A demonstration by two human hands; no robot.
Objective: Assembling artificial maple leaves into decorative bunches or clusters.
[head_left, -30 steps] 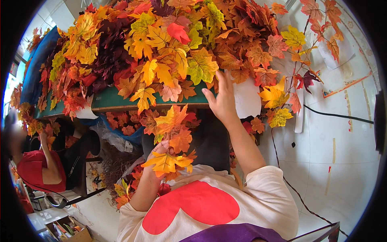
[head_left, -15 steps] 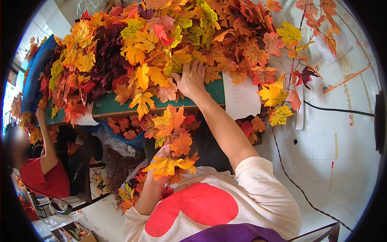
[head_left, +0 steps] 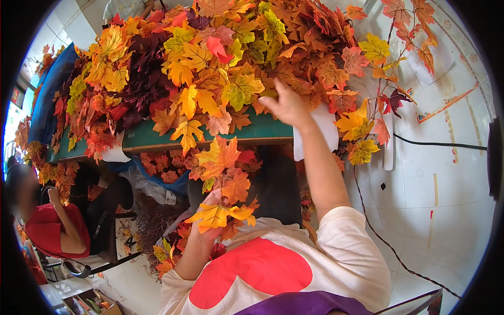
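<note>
In front of my chest, my left hand [head_left: 213, 198] grips a garland of artificial maple leaves [head_left: 219, 158] in orange, yellow and red. Its leaves hide most of the fingers, and part of the garland hangs beside my forearm. My right hand [head_left: 290, 107] reaches over the edge of the green table, thumb and forefinger apart, with nothing visible in it. Nearest to it are heaped orange maple leaves [head_left: 310, 65]. A yellow-green maple leaf [head_left: 242, 90] lies just left of its thumb.
The green table [head_left: 152, 137] bears piles of yellow, dark purple and red leaves. A paper sheet [head_left: 324, 128] hangs over its edge. At the right dangles a leafy vine [head_left: 379, 100], with a cable [head_left: 441, 143] beyond. A co-worker in red [head_left: 58, 231] sits at the left.
My right hand has moved right, from the yellow-green leaf toward the orange heap. My left hand stays put with the garland. The co-worker's raised arm has come down.
</note>
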